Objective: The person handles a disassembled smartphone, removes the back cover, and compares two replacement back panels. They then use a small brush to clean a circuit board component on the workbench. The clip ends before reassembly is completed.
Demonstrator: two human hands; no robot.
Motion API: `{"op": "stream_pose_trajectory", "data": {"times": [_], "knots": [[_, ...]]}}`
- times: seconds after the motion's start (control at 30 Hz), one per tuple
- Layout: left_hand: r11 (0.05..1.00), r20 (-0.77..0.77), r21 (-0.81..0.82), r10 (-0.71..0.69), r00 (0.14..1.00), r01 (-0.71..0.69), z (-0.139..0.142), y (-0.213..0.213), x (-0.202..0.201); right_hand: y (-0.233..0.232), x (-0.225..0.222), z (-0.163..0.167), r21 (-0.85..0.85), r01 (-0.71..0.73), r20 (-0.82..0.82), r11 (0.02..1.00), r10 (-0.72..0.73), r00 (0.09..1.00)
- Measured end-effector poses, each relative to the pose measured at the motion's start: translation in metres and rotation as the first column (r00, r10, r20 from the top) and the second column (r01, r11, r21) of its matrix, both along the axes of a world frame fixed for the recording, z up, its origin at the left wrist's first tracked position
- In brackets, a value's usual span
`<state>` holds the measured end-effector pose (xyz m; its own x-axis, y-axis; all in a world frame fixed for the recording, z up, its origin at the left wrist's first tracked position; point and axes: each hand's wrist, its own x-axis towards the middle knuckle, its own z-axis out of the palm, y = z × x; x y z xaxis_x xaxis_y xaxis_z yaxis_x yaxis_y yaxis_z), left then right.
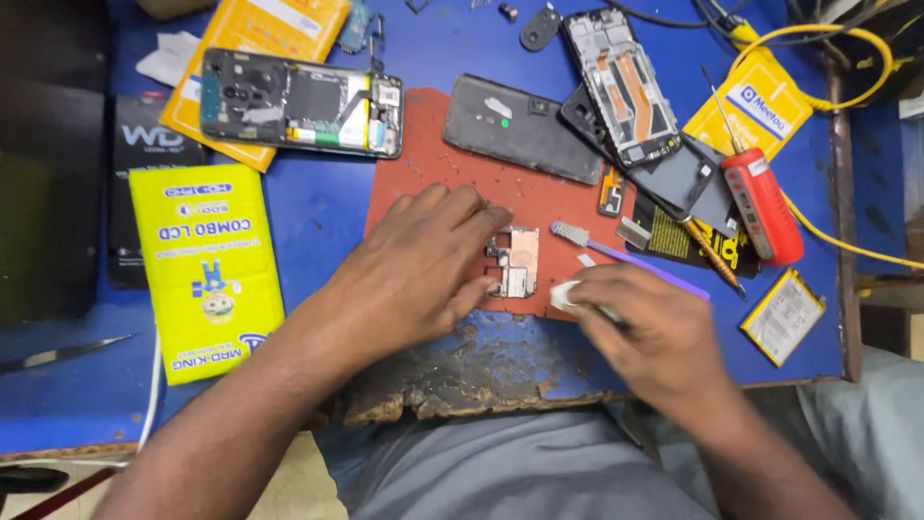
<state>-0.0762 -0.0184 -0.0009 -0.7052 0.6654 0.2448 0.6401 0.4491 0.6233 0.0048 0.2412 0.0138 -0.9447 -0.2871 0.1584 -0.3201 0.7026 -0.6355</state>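
Note:
A small phone circuit board point(518, 262) with a copper shield lies on a red work mat point(539, 197). My left hand point(419, 265) rests flat on the mat, its fingertips touching the board's left edge. My right hand point(650, 323) is closed around a small white wad point(568, 294), pressed to the mat just right of the board. A purple-handled brush point(616, 252) lies beside my right hand, bristles toward the board.
An opened phone point(300, 101) lies on a yellow packet at the upper left. A dark back cover point(525, 127) and a second opened phone frame point(621, 82) sit at the top. A red screwdriver point(760, 202), yellow box point(207, 270) and tweezers point(63, 353) lie around.

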Motion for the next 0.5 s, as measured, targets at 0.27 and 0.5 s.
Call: {"op": "stream_pose_trajectory", "data": {"times": [0.27, 0.5], "knots": [[0.995, -0.021, -0.103, 0.015, 1.0, -0.017, -0.008, 0.008, -0.002, -0.044, -0.009, -0.006, 0.324, -0.078, -0.166, 0.943, 0.139, 0.976], [0.994, -0.014, -0.103, 0.029, 0.999, -0.03, -0.013, 0.008, -0.004, -0.043, -0.003, -0.011, 0.313, -0.087, -0.165, 0.946, 0.145, 0.976]]}}
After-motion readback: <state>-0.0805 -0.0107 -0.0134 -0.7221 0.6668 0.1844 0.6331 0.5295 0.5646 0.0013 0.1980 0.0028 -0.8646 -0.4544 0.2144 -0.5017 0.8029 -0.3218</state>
